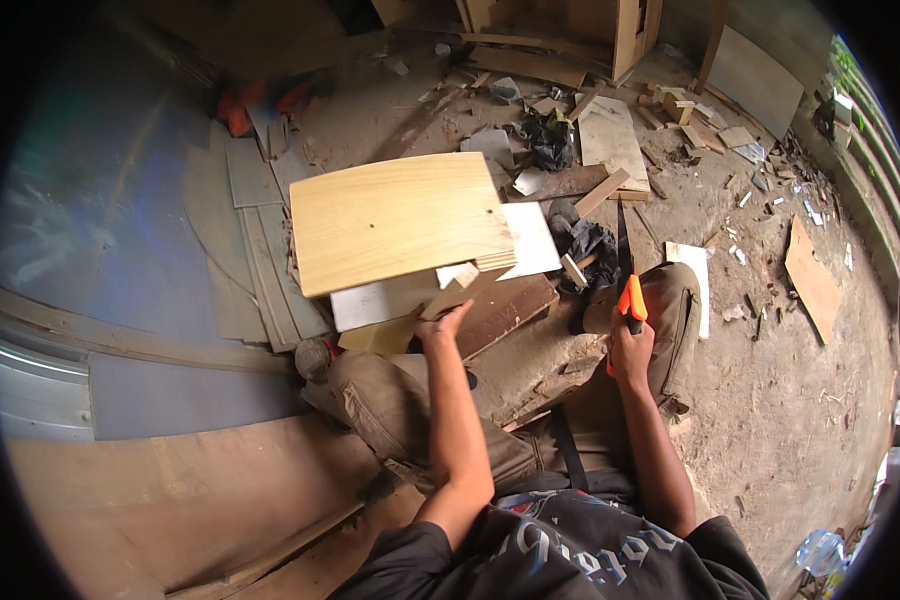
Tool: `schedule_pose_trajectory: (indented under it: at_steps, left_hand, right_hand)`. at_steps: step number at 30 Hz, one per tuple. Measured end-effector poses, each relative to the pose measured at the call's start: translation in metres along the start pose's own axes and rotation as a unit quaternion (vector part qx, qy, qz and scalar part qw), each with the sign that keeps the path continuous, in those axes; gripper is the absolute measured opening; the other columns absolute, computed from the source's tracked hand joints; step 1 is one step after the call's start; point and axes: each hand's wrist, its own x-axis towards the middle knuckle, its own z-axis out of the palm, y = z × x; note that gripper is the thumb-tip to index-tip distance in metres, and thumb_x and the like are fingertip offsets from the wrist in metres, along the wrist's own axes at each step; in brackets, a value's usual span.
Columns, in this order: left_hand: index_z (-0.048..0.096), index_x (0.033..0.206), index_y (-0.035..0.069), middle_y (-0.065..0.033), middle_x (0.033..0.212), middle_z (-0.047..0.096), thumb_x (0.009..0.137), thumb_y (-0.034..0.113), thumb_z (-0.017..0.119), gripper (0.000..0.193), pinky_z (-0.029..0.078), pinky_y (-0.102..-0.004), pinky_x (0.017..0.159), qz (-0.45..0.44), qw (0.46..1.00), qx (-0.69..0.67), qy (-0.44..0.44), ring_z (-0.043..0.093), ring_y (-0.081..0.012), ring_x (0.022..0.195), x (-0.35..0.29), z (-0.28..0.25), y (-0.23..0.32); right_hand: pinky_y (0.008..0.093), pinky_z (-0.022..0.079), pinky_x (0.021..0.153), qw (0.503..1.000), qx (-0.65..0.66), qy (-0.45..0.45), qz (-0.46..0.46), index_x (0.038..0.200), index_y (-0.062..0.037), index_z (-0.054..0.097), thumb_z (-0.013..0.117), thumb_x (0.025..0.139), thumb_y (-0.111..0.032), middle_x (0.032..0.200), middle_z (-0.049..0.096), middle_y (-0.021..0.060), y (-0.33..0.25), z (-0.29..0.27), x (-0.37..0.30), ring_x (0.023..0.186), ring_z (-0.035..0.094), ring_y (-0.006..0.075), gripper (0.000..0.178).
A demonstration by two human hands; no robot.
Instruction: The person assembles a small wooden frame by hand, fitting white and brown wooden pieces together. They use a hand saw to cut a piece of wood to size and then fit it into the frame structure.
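Note:
In my right hand (630, 352) is a handsaw (631, 297) with an orange and black handle. Its dark, narrow blade points away from me, beside my right knee. My left hand (444, 322) grips a short wooden piece (453, 296) at the near edge of a pale yellow wooden board (400, 222). That board lies raised over white panels (370, 303) and a long brown wooden box or beam (510, 312). The fingertips of my left hand are partly hidden by the wood.
Black plastic bags (550, 140), offcuts and scraps litter the floor ahead. A plywood piece (813, 280) lies to the right, and a white strip (690, 285) beside my right knee. Large sheets (185, 395) stand or lie at left. A clear plastic bottle (820, 552) is at lower right.

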Motion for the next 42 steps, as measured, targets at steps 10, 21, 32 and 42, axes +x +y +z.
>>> schedule_pose_trajectory:
  at_steps: [10,21,32,42]
  left_hand:
    - [0.042,0.137,0.000,-0.0189,0.139,0.042,0.083,0.041,0.058,0.069,0.018,-0.0595,0.110,-0.035,0.998,-0.050,-0.022,0.034,-0.0368,0.131,0.009,-0.015,-0.070]
    - [0.043,0.129,-0.002,-0.0186,0.123,0.047,0.078,0.035,0.062,0.066,0.031,-0.0531,0.098,0.007,1.000,0.021,-0.003,0.044,-0.0334,0.114,-0.003,-0.009,-0.024]
    - [0.045,0.120,-0.005,-0.0184,0.106,0.053,0.073,0.030,0.066,0.062,0.045,-0.0466,0.087,0.186,0.934,0.301,-0.049,0.054,-0.0301,0.097,-0.024,0.135,0.046]
    - [0.031,0.127,-0.010,-0.0272,0.117,0.046,0.067,0.012,0.074,0.077,0.040,-0.0462,0.099,0.667,0.345,0.633,-0.190,0.051,-0.0390,0.112,-0.081,0.184,-0.065]
  right_hand:
    - [0.0277,0.032,0.048,0.998,-0.051,0.021,-0.017,0.067,-0.0049,0.051,0.066,0.094,-0.022,0.057,0.047,-0.0051,0.009,-0.009,-0.001,0.053,0.042,0.0051,0.035]
    - [0.0272,0.032,0.046,0.999,-0.029,-0.005,-0.019,0.067,-0.0057,0.051,0.066,0.094,-0.023,0.057,0.046,-0.0053,0.010,0.001,-0.002,0.051,0.041,0.0049,0.035]
    - [0.0255,0.034,0.044,1.000,0.000,0.014,0.005,0.071,-0.0072,0.052,0.065,0.094,-0.021,0.057,0.048,-0.0042,-0.008,0.005,-0.005,0.048,0.044,0.0057,0.030]
    - [0.0228,0.032,0.039,0.996,0.091,0.018,-0.009,0.077,-0.0077,0.051,0.062,0.095,-0.017,0.056,0.046,-0.0030,-0.009,0.000,-0.005,0.041,0.042,0.0058,0.024]
